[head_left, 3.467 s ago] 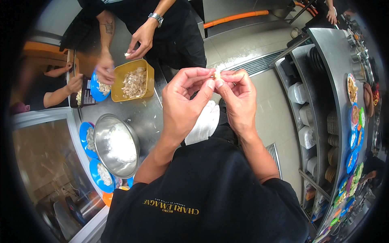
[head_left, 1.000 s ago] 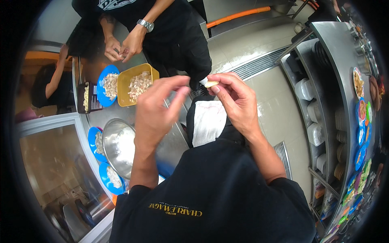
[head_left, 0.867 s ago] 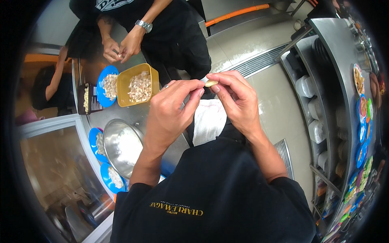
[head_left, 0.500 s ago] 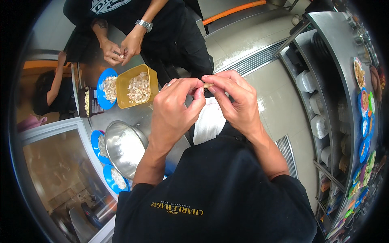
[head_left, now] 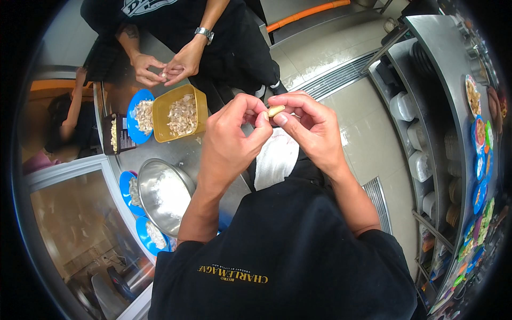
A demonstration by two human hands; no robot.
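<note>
Where the steel counter [head_left: 193, 159] ends at its left edge, a dark tray [head_left: 126, 142] of pale cloves and, nearer the wearer, two blue plates [head_left: 141, 226] stand in file, presumably to spare the strip toward the right edge. Another blue plate [head_left: 140, 97], heaped with pale pieces, lies just right of the tray. The stainless bowl [head_left: 146, 186] stands beside the pair of plates, its white contents lost in glare. A co-worker's hands [head_left: 184, 63] close on a small pale item above a mustard-yellow tub [head_left: 200, 106], set near the counter's right edge, likely for shared reach. Past that edge, the left hand [head_left: 232, 130] curls to the left end of a garlic clove [head_left: 276, 111]; whether it pinches cannot be told. The right hand [head_left: 317, 125] grips the clove between thumb and fingers, probably to steady it. Tiled floor [head_left: 362, 133] separates this hand from steel shelving [head_left: 442, 58], giving the right elbow room to swing.
</note>
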